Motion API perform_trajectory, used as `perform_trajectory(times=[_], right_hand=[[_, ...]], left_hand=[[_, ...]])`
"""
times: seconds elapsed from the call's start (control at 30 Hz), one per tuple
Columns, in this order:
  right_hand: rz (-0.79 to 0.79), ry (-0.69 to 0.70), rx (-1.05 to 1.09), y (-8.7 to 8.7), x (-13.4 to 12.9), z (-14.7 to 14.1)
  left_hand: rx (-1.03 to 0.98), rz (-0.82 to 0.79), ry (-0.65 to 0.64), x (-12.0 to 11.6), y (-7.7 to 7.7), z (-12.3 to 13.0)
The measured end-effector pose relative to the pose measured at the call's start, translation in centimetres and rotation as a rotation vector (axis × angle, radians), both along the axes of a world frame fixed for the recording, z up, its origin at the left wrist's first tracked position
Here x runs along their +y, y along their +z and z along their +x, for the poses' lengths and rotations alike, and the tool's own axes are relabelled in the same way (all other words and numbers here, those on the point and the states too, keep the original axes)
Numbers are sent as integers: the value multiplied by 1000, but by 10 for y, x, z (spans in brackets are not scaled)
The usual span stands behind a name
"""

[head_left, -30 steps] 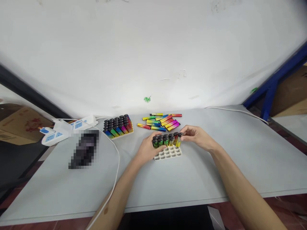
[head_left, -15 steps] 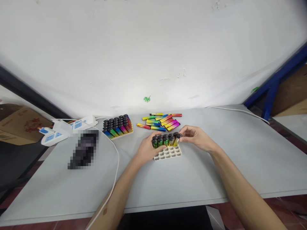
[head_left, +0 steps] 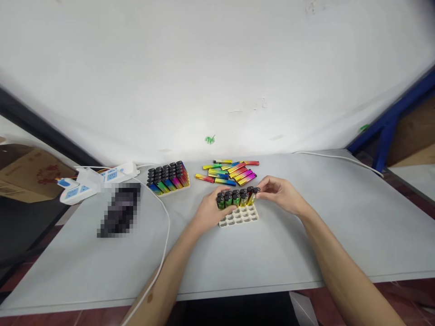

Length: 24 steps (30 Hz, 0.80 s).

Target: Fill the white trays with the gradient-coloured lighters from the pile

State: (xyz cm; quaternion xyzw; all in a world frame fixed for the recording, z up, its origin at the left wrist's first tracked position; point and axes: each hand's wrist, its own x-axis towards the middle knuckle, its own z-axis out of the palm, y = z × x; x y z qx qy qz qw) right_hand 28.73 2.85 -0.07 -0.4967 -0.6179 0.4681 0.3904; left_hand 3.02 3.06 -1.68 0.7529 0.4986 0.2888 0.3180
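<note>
A white tray [head_left: 239, 220] with rows of holes lies on the table before me, its nearer holes bare. Black-topped lighters [head_left: 228, 201], green and yellow, stand in its far rows. My left hand [head_left: 211, 208] curls around the left end of these lighters, fingers behind and thumb in front. Between the thumb and forefinger of my right hand [head_left: 276, 194] is the black top of a yellow lighter [head_left: 252, 198], which leans a little to the right at the row's right end. Whether its base sits fully in a hole I cannot tell.
Loose colourful lighters [head_left: 238, 171] lie in a pile beyond the tray. To the left stands a second tray full of lighters [head_left: 169, 178]. Power strips [head_left: 112, 174], a blurred dark object [head_left: 120, 210] and a white cable [head_left: 167, 235] are farther left; the cable crosses my left forearm.
The yellow lighter in my right hand has tilted slightly, its top shifting right. My left hand stays around the other lighters. The whole view has shifted a little.
</note>
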Motion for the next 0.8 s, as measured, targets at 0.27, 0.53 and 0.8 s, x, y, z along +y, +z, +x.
perform_trajectory(times=[0.27, 0.53, 0.8], right_hand=[[48, 41, -93, 2, -1, -1], [423, -218, -816, -39, 22, -4], [377, -225, -957, -35, 16, -2]], left_hand=[[-10, 2, -13, 0, 0, 0], [-19, -6, 0, 0, -1, 0], [-33, 2, -4, -1, 0, 0]])
